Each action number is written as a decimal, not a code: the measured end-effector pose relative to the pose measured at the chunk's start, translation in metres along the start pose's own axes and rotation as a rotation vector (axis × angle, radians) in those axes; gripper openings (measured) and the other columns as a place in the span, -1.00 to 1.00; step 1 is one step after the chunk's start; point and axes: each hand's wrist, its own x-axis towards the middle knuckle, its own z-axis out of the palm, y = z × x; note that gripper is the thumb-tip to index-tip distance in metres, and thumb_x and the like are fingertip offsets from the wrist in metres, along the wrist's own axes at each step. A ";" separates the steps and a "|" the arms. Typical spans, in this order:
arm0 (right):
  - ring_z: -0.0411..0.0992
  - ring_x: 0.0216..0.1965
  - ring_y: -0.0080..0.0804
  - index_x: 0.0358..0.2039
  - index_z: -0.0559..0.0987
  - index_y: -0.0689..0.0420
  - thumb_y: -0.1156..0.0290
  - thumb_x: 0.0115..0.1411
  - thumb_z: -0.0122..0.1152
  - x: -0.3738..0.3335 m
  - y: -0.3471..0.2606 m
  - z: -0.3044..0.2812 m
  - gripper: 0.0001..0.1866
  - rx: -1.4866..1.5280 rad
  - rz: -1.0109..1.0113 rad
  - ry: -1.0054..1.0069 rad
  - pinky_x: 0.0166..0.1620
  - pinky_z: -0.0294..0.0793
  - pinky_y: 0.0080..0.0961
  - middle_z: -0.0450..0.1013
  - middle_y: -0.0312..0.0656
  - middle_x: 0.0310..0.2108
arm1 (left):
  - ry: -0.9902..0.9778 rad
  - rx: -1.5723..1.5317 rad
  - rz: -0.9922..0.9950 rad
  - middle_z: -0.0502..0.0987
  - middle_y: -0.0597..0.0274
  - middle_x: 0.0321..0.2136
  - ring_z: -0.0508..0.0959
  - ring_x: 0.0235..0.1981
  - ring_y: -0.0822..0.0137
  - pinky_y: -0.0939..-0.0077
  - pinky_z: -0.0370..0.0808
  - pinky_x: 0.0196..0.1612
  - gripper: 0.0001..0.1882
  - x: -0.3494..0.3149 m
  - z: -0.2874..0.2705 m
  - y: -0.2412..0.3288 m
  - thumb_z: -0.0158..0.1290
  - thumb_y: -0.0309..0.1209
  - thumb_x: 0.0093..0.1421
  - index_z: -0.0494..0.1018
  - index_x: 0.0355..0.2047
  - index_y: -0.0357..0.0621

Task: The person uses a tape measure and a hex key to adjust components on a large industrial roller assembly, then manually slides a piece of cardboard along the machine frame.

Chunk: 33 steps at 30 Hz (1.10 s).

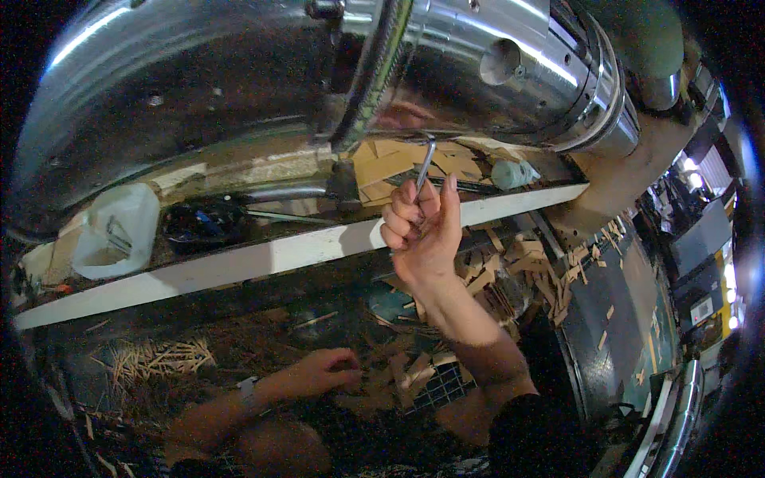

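My right hand is raised in the middle of the view, its fingers closed round an L-shaped hex key. The key's bent end points up, just below the underside of a large shiny metal cylinder. Lower down and nearer to me, my left hand is in shadow, loosely curled with a gap between thumb and fingers. I see nothing in it. A band is on its wrist. Behind the right hand lie flat brown cardboard pieces on a ledge with a pale front rail.
On the ledge stand a cut-open white plastic container with small metal tools inside, a black object and a translucent cup. A braided hose crosses the cylinder. Cardboard scraps litter the area below and a green surface at right.
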 end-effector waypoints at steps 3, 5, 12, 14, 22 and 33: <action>-0.12 -0.71 -0.67 -0.51 0.31 0.05 -0.21 0.18 -0.28 -0.002 0.007 0.013 -0.46 0.122 -0.053 0.041 -0.66 -0.16 -0.67 -0.04 -0.47 -0.69 | 0.058 0.009 0.025 0.50 0.15 -0.44 0.48 -0.39 0.39 0.47 0.42 -0.31 -0.68 0.005 -0.004 0.018 0.03 -0.19 0.15 0.38 -0.29 -0.22; -0.10 -0.72 -0.67 -0.53 0.30 0.06 -0.23 0.17 -0.30 -0.003 0.012 0.017 -0.44 0.149 -0.038 0.066 -0.67 -0.16 -0.69 -0.02 -0.47 -0.70 | 0.066 0.024 0.056 0.50 0.16 -0.45 0.48 -0.40 0.39 0.48 0.42 -0.31 -0.68 0.010 -0.004 0.002 0.03 -0.19 0.15 0.37 -0.28 -0.22; -0.08 -0.70 -0.70 -0.51 0.29 0.08 -0.20 0.18 -0.28 -0.002 0.015 0.000 -0.45 0.225 -0.034 -0.122 -0.68 -0.14 -0.73 -0.01 -0.47 -0.70 | 0.348 0.124 -0.027 0.49 0.16 -0.49 0.46 -0.46 0.42 0.50 0.41 -0.36 -0.71 0.010 -0.014 0.005 0.09 -0.23 0.11 0.39 -0.33 -0.22; -0.07 -0.70 -0.71 -0.51 0.29 0.08 -0.19 0.19 -0.28 -0.003 0.016 0.002 -0.46 0.247 -0.052 -0.127 -0.68 -0.13 -0.74 -0.01 -0.46 -0.69 | 0.371 0.143 -0.006 0.48 0.19 -0.52 0.44 -0.49 0.45 0.52 0.39 -0.40 -0.72 0.007 -0.015 -0.002 0.10 -0.24 0.10 0.40 -0.34 -0.21; -0.12 -0.74 -0.67 -0.60 0.22 0.05 -0.33 0.11 -0.36 0.004 0.027 0.029 -0.36 0.359 -0.153 -0.016 -0.67 -0.17 -0.66 -0.04 -0.45 -0.75 | 0.497 0.232 -0.021 0.40 0.24 -0.62 0.32 -0.60 0.49 0.52 0.32 -0.50 -0.78 -0.036 -0.020 0.001 0.09 -0.32 0.11 0.41 -0.35 -0.21; -0.15 -0.73 -0.64 -0.60 0.19 0.03 -0.27 0.16 -0.48 0.009 0.033 0.044 -0.40 0.493 -0.204 -0.016 -0.63 -0.17 -0.63 -0.05 -0.45 -0.74 | 0.515 0.389 -0.098 0.42 0.16 -0.62 0.38 -0.59 0.43 0.48 0.33 -0.49 -0.78 -0.026 -0.011 0.020 0.07 -0.33 0.11 0.40 -0.37 -0.26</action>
